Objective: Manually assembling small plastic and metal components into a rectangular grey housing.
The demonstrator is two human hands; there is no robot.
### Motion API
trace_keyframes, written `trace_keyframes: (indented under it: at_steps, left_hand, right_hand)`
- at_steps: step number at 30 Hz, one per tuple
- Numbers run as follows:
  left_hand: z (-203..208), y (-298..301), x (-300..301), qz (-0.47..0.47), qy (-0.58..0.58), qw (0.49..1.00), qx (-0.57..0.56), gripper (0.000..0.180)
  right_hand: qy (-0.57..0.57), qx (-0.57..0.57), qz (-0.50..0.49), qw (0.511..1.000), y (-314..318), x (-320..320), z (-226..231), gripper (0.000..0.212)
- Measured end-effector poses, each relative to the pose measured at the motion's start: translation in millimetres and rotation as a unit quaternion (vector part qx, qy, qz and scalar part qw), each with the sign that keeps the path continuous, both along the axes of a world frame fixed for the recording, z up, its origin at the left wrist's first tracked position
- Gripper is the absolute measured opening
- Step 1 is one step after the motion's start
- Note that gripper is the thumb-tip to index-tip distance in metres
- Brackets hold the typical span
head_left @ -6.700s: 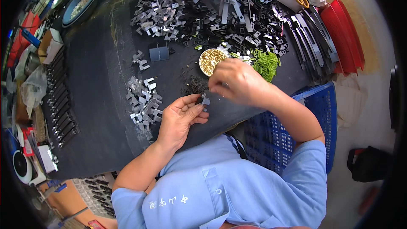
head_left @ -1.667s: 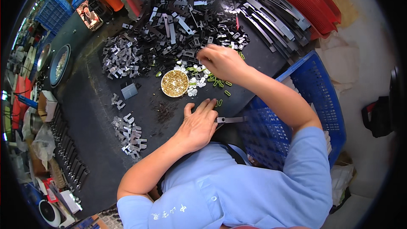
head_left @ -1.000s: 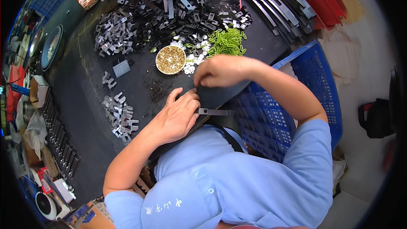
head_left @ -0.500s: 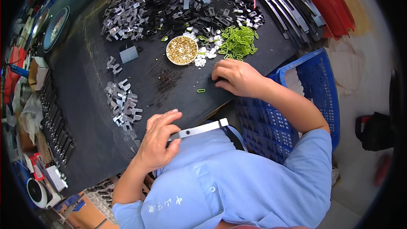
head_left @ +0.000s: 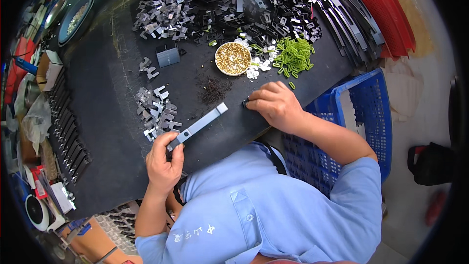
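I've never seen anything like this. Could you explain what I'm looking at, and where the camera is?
There is no robot here: these are a person's two bare hands. The view is from a wide fisheye camera worn on their head, looking down, so straight edges look bent.

The left hand holds a grey metal bar near one end. The right hand pinches a small dark piece, too small to make out clearly.

On the dark table lie grey clips, thin dark bits, green loops and a round dish of gold-coloured pieces. A blue basket stands beside the table, at the person's right.
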State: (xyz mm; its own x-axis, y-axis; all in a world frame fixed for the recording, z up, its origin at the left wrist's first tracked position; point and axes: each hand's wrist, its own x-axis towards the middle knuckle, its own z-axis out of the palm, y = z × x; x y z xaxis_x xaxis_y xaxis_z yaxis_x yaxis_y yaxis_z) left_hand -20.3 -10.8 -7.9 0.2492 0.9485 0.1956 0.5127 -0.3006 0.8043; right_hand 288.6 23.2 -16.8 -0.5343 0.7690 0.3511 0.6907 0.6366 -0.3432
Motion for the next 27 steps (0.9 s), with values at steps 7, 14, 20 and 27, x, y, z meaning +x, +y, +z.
trace_keyframes:
  at_steps: [7,14,20,27]
  left_hand:
    - [-2.4,16.9,17.6,-0.083,0.018,0.992,0.090,0.026]
    - [17.1,32.5,26.0,-0.130,0.027,0.981,0.144,0.023]
    - [19.4,31.3,39.3,-0.094,-0.073,0.992,-0.050,0.016]
    - [11.4,33.1,61.0,-0.098,-0.167,0.977,-0.091,0.016]
  right_hand:
    - [0.132,-0.010,0.031,0.991,10.7,-16.3,22.5,0.056]
    - [0.188,-0.023,0.045,0.981,13.6,-5.4,33.8,0.058]
    - [0.263,-0.080,0.044,0.961,12.1,8.4,45.1,0.062]
    - [0.288,-0.106,0.037,0.951,1.9,22.5,49.2,0.051]
